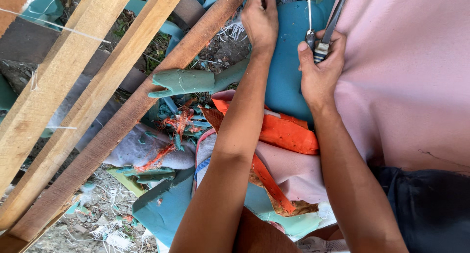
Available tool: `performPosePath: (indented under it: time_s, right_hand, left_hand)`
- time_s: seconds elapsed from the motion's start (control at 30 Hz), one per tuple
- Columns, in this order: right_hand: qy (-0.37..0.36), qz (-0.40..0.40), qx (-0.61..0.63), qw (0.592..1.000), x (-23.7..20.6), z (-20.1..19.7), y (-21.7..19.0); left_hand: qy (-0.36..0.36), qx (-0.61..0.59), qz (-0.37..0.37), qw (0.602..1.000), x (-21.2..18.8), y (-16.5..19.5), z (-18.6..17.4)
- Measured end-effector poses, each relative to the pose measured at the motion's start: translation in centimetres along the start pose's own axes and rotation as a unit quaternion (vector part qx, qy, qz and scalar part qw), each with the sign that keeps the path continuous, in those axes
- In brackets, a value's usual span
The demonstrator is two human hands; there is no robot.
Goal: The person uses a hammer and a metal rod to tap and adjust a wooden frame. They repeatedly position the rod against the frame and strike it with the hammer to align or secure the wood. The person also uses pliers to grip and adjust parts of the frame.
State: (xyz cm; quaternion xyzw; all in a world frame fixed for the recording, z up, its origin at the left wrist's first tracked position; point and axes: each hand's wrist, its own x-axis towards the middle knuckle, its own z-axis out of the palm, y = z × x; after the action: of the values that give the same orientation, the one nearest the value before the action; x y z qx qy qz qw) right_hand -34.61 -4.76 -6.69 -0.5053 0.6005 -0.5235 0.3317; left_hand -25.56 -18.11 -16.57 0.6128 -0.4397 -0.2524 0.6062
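My right hand point(319, 69) is shut on a metal tool point(327, 35) with a dark blade and a thin rod beside it, held at the edge where pink fabric point(406, 81) meets teal foam point(289, 62). My left hand point(260, 20) reaches further up, its fingers curled and pressing on the teal foam near the top edge of the view; whether it grips anything I cannot tell. Orange fabric point(286, 133) lies under my forearms.
Several wooden beams point(98, 91) run diagonally on the left. Teal foam scraps point(183, 81), orange threads point(176, 123) and grey cloth point(147, 148) litter the dirt ground. Dark clothing point(431, 204) sits at the lower right.
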Motion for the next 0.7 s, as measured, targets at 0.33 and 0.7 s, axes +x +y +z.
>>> performPosePath:
  time_s: [0.33, 0.7]
  right_hand:
    - [-0.172, 0.01, -0.174, 0.97, 2.0, -1.9, -10.7]
    - [-0.212, -0.02, -0.508, 0.835, 4.6, -1.6, -13.6]
  left_hand:
    - [-0.091, -0.085, 0.007, 0.992, -0.3, 0.0, -1.3]
    - [-0.104, -0.109, -0.05, 0.987, -1.6, -0.2, -1.6]
